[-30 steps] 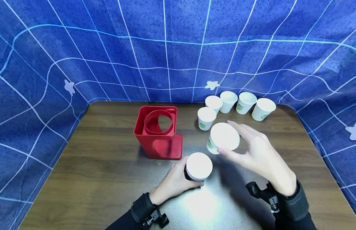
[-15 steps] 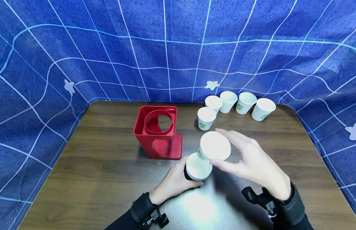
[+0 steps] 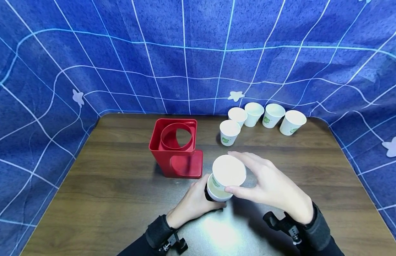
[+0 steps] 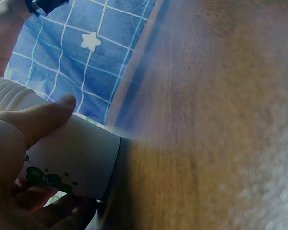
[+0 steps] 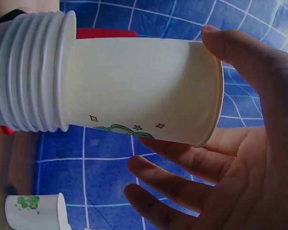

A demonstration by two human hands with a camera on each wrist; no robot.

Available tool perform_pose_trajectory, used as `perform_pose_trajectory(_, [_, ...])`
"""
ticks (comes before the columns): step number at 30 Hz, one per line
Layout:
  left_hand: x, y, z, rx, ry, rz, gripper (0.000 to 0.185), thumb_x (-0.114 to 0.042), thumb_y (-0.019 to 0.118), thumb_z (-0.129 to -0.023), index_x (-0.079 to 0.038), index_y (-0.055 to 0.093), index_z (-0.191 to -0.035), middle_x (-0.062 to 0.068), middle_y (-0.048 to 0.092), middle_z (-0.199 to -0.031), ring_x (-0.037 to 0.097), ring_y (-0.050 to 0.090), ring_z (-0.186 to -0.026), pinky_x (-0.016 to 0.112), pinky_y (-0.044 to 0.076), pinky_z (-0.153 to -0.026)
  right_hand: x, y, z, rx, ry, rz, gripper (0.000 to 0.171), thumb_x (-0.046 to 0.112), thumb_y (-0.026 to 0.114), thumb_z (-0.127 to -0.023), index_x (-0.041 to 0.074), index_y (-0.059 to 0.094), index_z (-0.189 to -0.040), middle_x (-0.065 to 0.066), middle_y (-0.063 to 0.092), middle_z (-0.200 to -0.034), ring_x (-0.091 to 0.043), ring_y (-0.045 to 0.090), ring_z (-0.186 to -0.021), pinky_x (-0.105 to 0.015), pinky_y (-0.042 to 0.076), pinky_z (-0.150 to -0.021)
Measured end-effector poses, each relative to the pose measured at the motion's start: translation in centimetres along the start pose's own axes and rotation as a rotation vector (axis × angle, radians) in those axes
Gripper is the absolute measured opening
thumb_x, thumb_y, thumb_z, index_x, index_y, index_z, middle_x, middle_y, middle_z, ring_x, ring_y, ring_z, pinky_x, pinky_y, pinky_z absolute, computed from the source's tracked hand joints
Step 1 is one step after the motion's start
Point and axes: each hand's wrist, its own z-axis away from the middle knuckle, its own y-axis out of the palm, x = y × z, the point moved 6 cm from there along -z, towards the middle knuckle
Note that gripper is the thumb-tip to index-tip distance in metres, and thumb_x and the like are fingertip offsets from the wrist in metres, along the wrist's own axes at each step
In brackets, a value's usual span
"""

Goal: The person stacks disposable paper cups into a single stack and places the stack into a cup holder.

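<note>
- Surface: carries all.
- Holder: red, left of the stack.
- Right hand: fingers curled round cup, partly seated in the stack.
- Left hand: grips stack, right of holder.

Red holder on wooden table; 5 loose paper cups near far edge; blue grid cloth behind.
</note>
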Motion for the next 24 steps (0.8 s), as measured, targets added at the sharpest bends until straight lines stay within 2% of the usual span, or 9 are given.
perform_pose_trajectory(5, [-0.1, -0.1, 0.0, 0.005, -0.015, -0.009, 0.073, -0.030, 0.097, -0.068, -0.018, 0.058, -0.129, -0.007, 0.069, -0.119, 0.008, 0.064, -0.108, 0.034, 0.054, -0.097, -0.1, 0.7, -0.1, 0.044, 0.011, -0.011, 0.074, 0.047, 0.085, -0.082, 0.014, 0.058, -0.143, 0.001, 0.066, -0.134, -0.015, 0.063, -0.123, -0.044, 0.057, -0.097])
perform_pose_trajectory(13, [-0.2, -0.1, 0.1, 0.008, -0.024, -0.001, 0.076, -0.030, 0.096, -0.068, -0.018, 0.057, -0.132, -0.007, 0.069, -0.121, 0.009, 0.064, -0.111, 0.035, 0.054, -0.098, -0.8, 2.2, -0.2, 0.164, 0.039, 0.025, 0.070, 0.052, 0.083, -0.083, 0.013, 0.062, -0.137, 0.002, 0.067, -0.129, -0.016, 0.063, -0.121, -0.043, 0.054, -0.101])
perform_pose_trajectory(24, [0.0, 0.0, 0.1, 0.008, -0.024, 0.002, 0.082, -0.030, 0.095, -0.070, -0.018, 0.054, -0.140, -0.005, 0.068, -0.128, 0.009, 0.063, -0.117, 0.037, 0.052, -0.103, -1.0, 3.6, -0.5, 0.219, 0.026, 0.012, 0.066, 0.050, 0.083, -0.083, 0.011, 0.064, -0.131, 0.002, 0.069, -0.121, -0.015, 0.063, -0.111, -0.042, 0.056, -0.095])
